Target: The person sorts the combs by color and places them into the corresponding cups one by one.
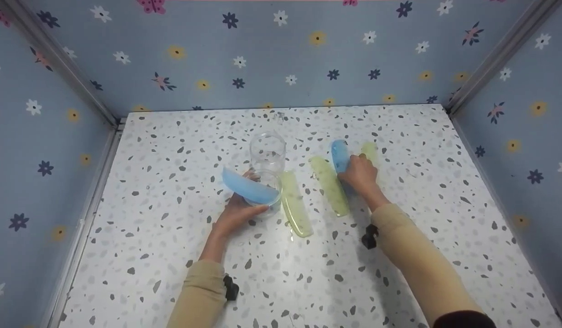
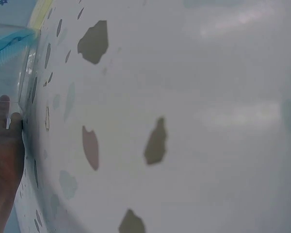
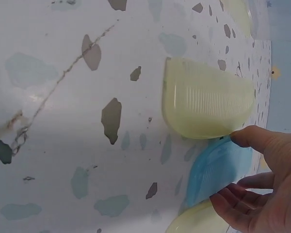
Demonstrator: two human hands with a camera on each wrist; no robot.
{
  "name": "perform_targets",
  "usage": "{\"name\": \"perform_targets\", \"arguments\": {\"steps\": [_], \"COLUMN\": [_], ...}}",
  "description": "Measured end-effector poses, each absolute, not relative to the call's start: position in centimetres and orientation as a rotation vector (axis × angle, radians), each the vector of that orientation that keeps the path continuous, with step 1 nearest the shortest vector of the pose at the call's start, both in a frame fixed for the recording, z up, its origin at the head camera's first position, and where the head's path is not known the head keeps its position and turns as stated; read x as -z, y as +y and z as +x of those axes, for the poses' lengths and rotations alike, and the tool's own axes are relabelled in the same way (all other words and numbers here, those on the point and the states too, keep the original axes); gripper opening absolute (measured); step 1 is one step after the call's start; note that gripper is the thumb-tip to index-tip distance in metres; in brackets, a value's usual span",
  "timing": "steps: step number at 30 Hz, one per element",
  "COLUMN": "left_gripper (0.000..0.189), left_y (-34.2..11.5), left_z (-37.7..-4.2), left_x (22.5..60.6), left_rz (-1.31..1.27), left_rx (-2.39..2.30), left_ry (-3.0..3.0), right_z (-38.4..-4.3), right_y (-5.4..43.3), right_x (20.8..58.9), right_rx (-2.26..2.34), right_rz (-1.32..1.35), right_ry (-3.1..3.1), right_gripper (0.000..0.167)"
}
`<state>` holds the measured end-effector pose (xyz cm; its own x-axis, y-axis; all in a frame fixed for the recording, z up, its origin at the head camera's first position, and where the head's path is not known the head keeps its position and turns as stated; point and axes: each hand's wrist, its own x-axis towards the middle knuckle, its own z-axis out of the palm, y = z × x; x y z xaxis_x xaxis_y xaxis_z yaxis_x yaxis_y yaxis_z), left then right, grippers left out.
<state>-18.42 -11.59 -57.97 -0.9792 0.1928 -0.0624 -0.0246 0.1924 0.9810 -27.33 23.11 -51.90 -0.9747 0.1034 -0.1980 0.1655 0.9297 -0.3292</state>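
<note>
Nearer clear cup gripped by left hand, seemingly steadied for blue comb leaning inside. At cup's two o'clock, second blue comb pinched by right hand between yellow-green combs.

Tan sleeves end behind bare fingers, with black wrist cameras alongside; dark fabric shows farther back on the right.

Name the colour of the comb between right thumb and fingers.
The comb is blue, clearest in the right wrist view.
</note>
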Motion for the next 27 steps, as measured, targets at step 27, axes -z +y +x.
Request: {"name": "perform_targets", "arguments": {"steps": [27], "left_gripper": [0.109], "left_y": [-11.8], "left_z": [-18.4], "left_x": [58.1], "left_rz": [0.184], "left_rx": [-1.865], "left_ry": [2.298], "right_z": [-28.6], "right_y": [22.6], "right_x": [51.0], "right_rx": [0.468], "right_rz": [0.28], "right_ry": [2.803], "right_gripper": [0.064]}}
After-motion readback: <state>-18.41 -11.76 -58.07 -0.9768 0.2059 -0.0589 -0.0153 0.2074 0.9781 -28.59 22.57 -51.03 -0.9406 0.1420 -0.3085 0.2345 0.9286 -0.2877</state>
